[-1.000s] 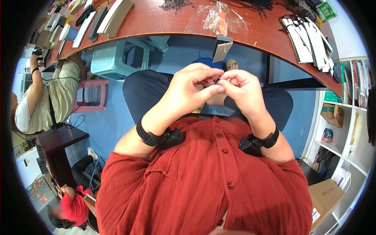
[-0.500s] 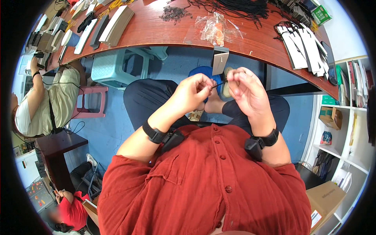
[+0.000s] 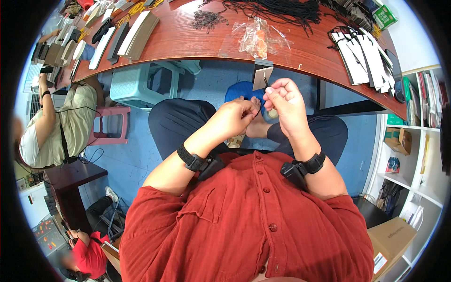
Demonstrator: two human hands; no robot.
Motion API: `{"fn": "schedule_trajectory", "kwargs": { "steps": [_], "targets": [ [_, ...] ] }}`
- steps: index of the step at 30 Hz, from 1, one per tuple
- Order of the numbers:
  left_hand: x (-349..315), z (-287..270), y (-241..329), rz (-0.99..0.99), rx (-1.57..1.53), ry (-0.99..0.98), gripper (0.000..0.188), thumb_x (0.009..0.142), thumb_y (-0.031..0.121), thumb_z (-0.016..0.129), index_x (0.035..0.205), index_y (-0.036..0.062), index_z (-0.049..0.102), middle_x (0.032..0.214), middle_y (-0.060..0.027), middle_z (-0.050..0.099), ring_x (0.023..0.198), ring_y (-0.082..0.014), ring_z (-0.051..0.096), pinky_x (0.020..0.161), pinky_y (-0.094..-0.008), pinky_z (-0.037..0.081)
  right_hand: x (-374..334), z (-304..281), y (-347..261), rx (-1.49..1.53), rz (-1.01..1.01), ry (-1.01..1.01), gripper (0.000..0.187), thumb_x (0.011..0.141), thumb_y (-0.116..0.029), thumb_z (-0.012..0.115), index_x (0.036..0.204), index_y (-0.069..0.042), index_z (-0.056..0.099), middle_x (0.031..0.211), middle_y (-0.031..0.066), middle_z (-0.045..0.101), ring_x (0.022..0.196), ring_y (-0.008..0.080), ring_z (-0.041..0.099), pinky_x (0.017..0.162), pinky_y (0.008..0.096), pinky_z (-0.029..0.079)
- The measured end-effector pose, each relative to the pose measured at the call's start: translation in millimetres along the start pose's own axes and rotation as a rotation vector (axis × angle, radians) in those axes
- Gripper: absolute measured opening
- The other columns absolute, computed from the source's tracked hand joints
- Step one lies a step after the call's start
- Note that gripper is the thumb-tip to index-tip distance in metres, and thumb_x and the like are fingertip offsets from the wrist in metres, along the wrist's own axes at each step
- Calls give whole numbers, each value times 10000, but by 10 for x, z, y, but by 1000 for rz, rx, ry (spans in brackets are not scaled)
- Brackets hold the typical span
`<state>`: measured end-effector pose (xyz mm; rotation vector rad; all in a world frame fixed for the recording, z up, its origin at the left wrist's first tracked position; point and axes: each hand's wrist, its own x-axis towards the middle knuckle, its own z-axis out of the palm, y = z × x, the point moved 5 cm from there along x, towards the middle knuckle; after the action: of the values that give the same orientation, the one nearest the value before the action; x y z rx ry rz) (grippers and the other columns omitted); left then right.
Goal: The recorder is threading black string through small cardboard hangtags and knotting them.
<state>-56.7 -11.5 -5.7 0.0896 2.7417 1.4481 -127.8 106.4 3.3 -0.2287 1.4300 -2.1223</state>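
just beyond the person's red shirt (image 3: 225, 211) and dark trousers (image 3: 181, 117), the left hand (image 3: 237, 116) was curled, its fingertips drawn together; whether that grip held anything could not be told. slightly farther out, the right hand (image 3: 288, 104) kept its grip narrow, thumb and forefinger pinching a thin black strand (image 3: 266, 82). the strand poked up past those fingertips, in front of a flat beige piece (image 3: 258, 82) at the near edge of the bench (image 3: 188, 44); whether the two touched was unclear. the strand looked very light, probably soft and bendy like cord, not fragile but perhaps a bit slippery, so a firm pinch close to its end seemed the best hold. farther off, on the bench, lay crumpled clear wrapping (image 3: 251, 40), with white strips (image 3: 350, 56) to the right and, beyond the wrapping, a heap of black cords (image 3: 296, 14).
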Motion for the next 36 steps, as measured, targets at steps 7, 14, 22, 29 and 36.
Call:
{"fn": "schedule_trajectory", "kwargs": {
  "steps": [7,14,22,29,36],
  "targets": [
    [56,-304,255,83,154,378,231,726,-9,605,950,11,555,858,-108,581,784,-211,592,683,-305,478,-77,41,-131,-300,-233,55,406,832,-26,563,1215,-22,427,720,33,582,611,53,535,556,180,439],
    [64,-366,503,217,77,465,512,748,-15,583,1238,22,441,1072,-156,507,1014,-273,509,889,-327,396,-147,129,-122,-270,-184,39,479,830,-14,560,1280,-2,399,732,19,586,633,48,540,585,179,445],
    [95,-437,523,234,55,540,311,761,-35,600,1060,0,527,995,-111,535,895,-179,575,789,-261,477,-183,147,-143,-244,-159,52,402,825,-21,571,1208,12,452,739,46,601,634,69,564,588,195,469],
    [193,-457,495,160,-144,515,180,764,-19,609,937,-7,563,890,-67,567,812,-143,588,706,-250,502,-245,71,-154,-252,71,-34,125,859,-136,563,801,-34,519,650,1,549,557,47,501,515,181,421],
    [276,-439,334,125,-397,438,141,766,-61,575,894,-2,571,884,-65,556,809,-135,584,726,-238,491,-290,81,-194,-219,117,-122,204,883,-225,533,773,-54,547,619,-28,512,526,30,457,491,171,383]
  ]
}}
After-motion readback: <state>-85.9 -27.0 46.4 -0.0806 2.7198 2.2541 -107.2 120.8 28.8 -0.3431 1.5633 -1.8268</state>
